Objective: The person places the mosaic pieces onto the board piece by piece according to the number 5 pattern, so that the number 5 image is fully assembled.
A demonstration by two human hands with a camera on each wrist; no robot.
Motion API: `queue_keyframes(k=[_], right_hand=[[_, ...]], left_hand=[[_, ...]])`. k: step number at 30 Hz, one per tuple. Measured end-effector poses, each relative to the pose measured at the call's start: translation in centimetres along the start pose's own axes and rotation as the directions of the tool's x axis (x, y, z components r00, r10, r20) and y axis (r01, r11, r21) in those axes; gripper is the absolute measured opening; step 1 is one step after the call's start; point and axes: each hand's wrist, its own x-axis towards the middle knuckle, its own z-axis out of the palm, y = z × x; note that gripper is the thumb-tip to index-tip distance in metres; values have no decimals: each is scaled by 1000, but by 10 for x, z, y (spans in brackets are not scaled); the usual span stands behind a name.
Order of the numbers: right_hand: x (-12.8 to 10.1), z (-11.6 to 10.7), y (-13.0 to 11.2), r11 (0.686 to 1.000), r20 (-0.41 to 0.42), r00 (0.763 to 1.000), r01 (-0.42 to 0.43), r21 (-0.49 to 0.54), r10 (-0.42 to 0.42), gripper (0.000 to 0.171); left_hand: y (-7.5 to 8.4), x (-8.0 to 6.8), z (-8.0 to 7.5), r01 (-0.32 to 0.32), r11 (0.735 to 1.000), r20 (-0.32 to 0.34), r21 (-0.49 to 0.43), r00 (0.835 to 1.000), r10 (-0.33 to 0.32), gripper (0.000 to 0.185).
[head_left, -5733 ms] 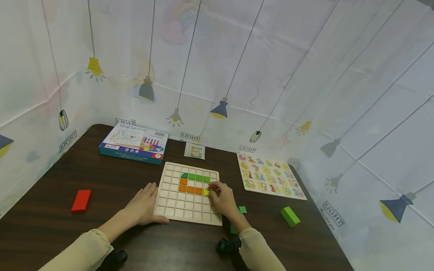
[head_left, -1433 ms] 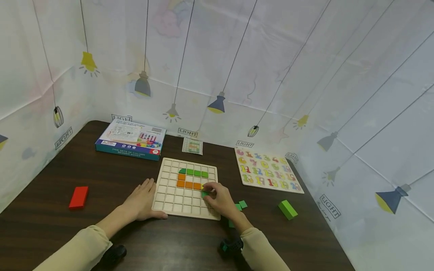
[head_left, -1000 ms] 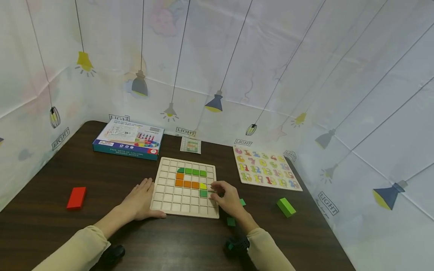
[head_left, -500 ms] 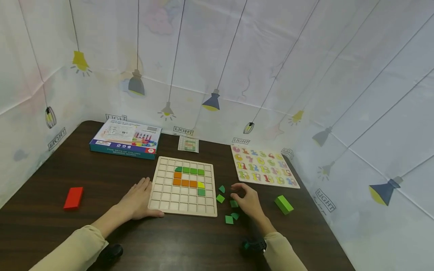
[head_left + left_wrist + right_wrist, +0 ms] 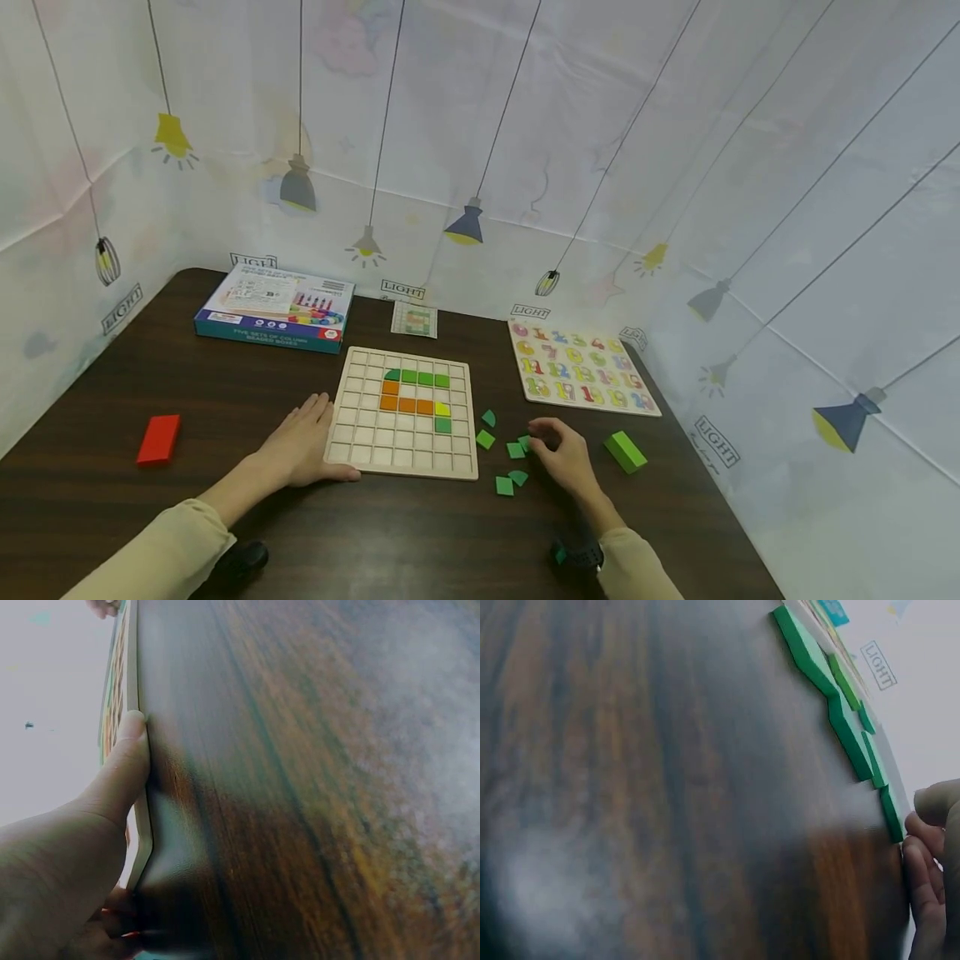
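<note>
Red block (image 5: 158, 440) flat toward the desk's left edge. Boxed set (image 5: 273, 308) at the back-left corner. Left hand (image 5: 296, 442) released, palm down: fingers along the grid board's left edge, thumb against its front-left corner, gripping nothing. Grid board (image 5: 369, 435) mid-desk, flat. Seated in it: dark green quarter-round (image 5: 392, 375), then three green squares in that row; four orange squares (image 5: 407, 406) below, ending in a yellow square (image 5: 442, 409) with a green square (image 5: 443, 425) under it. Printed card (image 5: 414, 320) by the desk's back edge. Six loose green pieces (image 5: 505, 486) off the board's right edge, all flat on the desk. Right hand (image 5: 562, 457) at the rightmost one, fingers loosely bent, no grasp; can't tell if fingertips touch it. Number board (image 5: 585, 367) at the back-right corner. Light green block (image 5: 626, 452) toward the right edge.
</note>
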Motion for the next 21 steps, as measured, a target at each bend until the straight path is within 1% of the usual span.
queue_keyframes(k=[2, 5, 8, 11, 15, 21], right_hand=[[-1, -1, 1, 1000, 13, 1000, -7, 15, 7, 24], [-1, -4, 0, 999, 67, 997, -26, 39, 23, 30], [0, -6, 1, 997, 128, 992, -20, 68, 12, 35], [2, -7, 1, 997, 168, 986, -5, 78, -8, 35], [4, -7, -1, 999, 174, 985, -12, 49, 4, 33], [3, -4, 3, 999, 147, 988, -46, -14, 47, 30]], left_hand=[[0, 0, 0, -1, 1000, -3, 2, 1000, 1, 119], [0, 0, 0, -2, 1000, -4, 4, 1000, 2, 119], [0, 1, -1, -1, 1000, -7, 2, 1000, 2, 119], [-1, 2, -1, 0, 1000, -8, 3, 1000, 0, 119], [-1, 2, -1, 2, 1000, -10, 7, 1000, -2, 119], [0, 1, -1, 7, 1000, 4, -3, 1000, -7, 118]])
